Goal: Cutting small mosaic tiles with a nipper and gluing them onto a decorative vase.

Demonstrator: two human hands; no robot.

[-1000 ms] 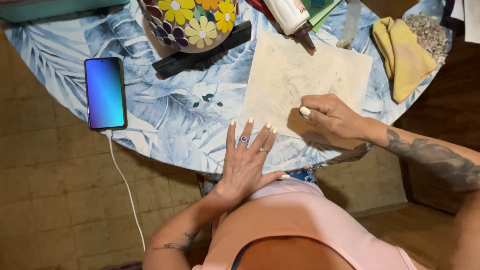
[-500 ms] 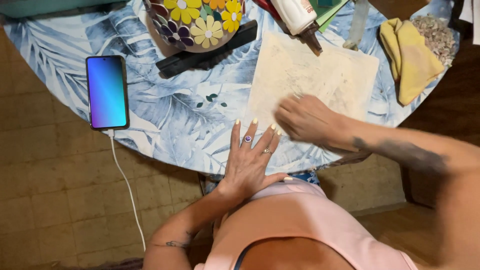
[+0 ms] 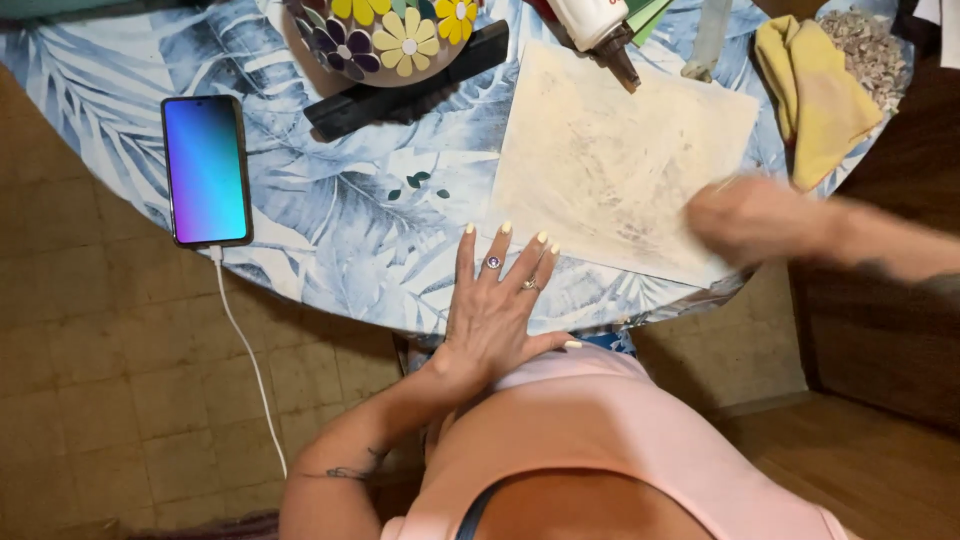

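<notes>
My left hand (image 3: 498, 305) lies flat on the blue leaf-patterned tablecloth (image 3: 330, 230), fingers spread, rings on two fingers, holding nothing. Its fingertips reach the near left corner of a cream, smudged sheet of paper (image 3: 610, 160). My right hand (image 3: 752, 220) is a motion blur over the sheet's near right edge; whether it holds anything cannot be made out. A few small dark green pieces (image 3: 420, 185) lie on the cloth just left of the sheet.
A lit phone (image 3: 205, 170) with a white cable (image 3: 250, 350) lies at the left. At the far side stand a flower-decorated pot (image 3: 385, 40), a black bar (image 3: 410, 85) and a glue bottle (image 3: 600, 25). A yellow cloth (image 3: 815, 95) and small shells (image 3: 870, 45) are far right.
My right hand swept from the middle of the sheet's near edge to its right edge and is now blurred. My left hand stayed flat in place.
</notes>
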